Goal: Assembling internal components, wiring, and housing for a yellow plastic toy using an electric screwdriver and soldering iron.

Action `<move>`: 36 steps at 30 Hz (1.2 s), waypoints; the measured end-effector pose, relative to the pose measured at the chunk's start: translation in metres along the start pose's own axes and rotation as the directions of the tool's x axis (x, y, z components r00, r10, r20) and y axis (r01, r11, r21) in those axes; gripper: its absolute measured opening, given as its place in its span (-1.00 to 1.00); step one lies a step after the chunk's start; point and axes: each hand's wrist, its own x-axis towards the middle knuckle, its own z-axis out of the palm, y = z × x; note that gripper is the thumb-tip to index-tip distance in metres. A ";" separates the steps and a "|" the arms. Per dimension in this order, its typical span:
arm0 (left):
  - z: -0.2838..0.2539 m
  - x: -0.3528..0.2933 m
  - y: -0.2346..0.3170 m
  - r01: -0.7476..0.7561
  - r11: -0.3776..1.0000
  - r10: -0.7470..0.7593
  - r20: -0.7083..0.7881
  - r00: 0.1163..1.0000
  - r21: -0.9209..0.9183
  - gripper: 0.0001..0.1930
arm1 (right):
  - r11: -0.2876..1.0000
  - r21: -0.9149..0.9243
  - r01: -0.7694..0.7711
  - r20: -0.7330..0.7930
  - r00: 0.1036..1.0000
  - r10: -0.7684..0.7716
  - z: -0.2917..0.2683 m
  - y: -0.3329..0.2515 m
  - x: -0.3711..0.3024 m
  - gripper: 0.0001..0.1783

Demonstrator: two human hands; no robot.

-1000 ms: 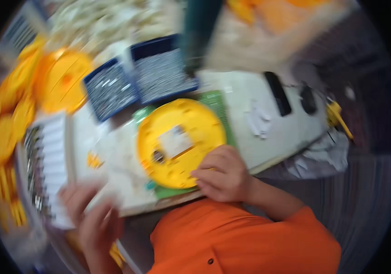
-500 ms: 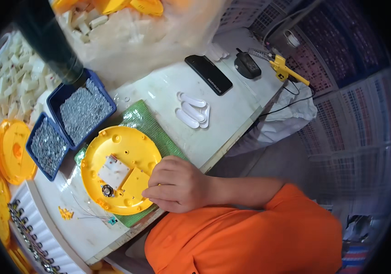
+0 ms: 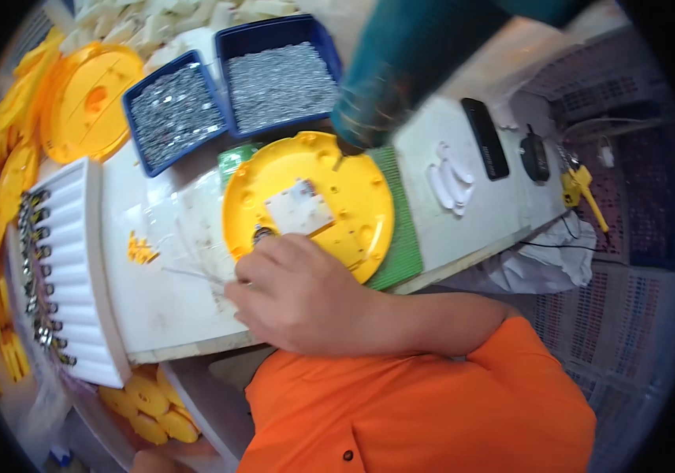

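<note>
Yellow round plastic housing (image 3: 357,189) lies at the centre of the frame, open side up, on a green mat (image 3: 402,213) on the white worktable (image 3: 172,315). A white square block (image 3: 299,209) sits inside the housing; a small round dark component (image 3: 262,233) is beside it, partly covered by the right hand (image 3: 298,296).

The right hand enters from the lower right and covers the lower left part of the housing. Its fingers are curled and drawn close together; whether they pinch anything cannot be told. Thin wires (image 3: 194,274) lie on the table just beside the fingertips. A patch of bare skin (image 3: 154,463) shows at the lower edge, left of centre; the state of the left fingers cannot be told.

A blurred teal cylindrical tool (image 3: 384,71) extends from the upper right, its lower end over the housing rim; contact cannot be determined. Two blue bins of small silvery metal parts, the left bin (image 3: 135,134) and the right bin (image 3: 274,33), stand above the housing. Small yellow pieces (image 3: 140,248) and a white ribbed tray (image 3: 77,276) are at left; white curved pieces (image 3: 453,180) are at right.
</note>
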 end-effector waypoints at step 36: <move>0.063 0.058 -0.003 -0.714 0.572 0.049 0.853 0.520 0.403 -0.61 | 0.957 -0.196 -0.212 -0.260 0.953 0.158 -0.100 0.042 -0.097 -0.74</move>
